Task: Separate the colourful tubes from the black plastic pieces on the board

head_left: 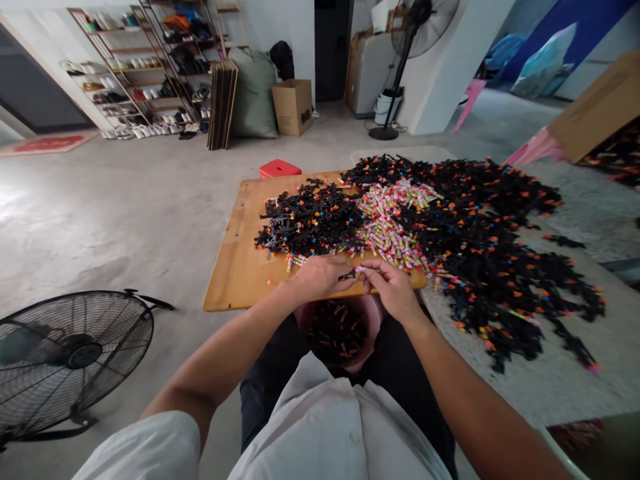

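Note:
My left hand (319, 276) is closed around a small black toy gun (347, 275) at the front edge of the wooden board (233, 267). My right hand (393, 288) pinches a small pink tube (359, 269) against the toy gun's end; whether the two are joined I cannot tell. Just beyond my hands lies a pile of black toy guns (310, 220) with orange and blue bits. Beside it spreads a heap of pink, white and yellow tubes (393, 233). Below my hands, between my legs, a pink bucket (374, 327) contains many dark pieces.
More black toy guns (480, 247) cover the grey tabletop (560, 393) to the right. A floor fan (83, 353) stands at the left. A red stool (280, 168) is behind the board. Farther back are shoe racks (135, 67), a cardboard box (294, 108) and a standing fan (400, 73).

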{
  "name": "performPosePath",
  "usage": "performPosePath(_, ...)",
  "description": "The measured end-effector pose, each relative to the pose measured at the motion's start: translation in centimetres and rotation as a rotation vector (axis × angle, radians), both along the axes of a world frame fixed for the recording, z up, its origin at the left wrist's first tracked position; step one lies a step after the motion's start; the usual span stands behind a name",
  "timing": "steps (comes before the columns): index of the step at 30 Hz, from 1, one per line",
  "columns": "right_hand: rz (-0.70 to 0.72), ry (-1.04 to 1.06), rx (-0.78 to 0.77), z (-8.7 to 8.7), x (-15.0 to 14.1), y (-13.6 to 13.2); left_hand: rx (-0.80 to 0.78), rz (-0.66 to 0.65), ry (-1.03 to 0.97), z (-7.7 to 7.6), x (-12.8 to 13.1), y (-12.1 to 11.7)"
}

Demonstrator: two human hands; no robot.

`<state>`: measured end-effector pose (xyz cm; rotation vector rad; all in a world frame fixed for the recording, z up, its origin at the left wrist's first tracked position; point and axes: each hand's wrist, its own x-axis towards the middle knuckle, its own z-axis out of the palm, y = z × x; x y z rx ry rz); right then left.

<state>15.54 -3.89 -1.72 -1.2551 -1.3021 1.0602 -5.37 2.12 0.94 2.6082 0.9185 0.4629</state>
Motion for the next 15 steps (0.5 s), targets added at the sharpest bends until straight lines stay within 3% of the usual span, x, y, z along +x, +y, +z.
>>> performPosePath(8, 0.030, -0.328, 0.105, 1.5, 0.6, -0.7, 0.169, -0.112, 0.144, -0.7, 0.0, 0.2)
performPosePath(15, 0.128, -0.312, 0.014, 1.6, 0.9, -1.3, 0.118, -0.184, 0.114, -1.2, -0.4, 0.3)
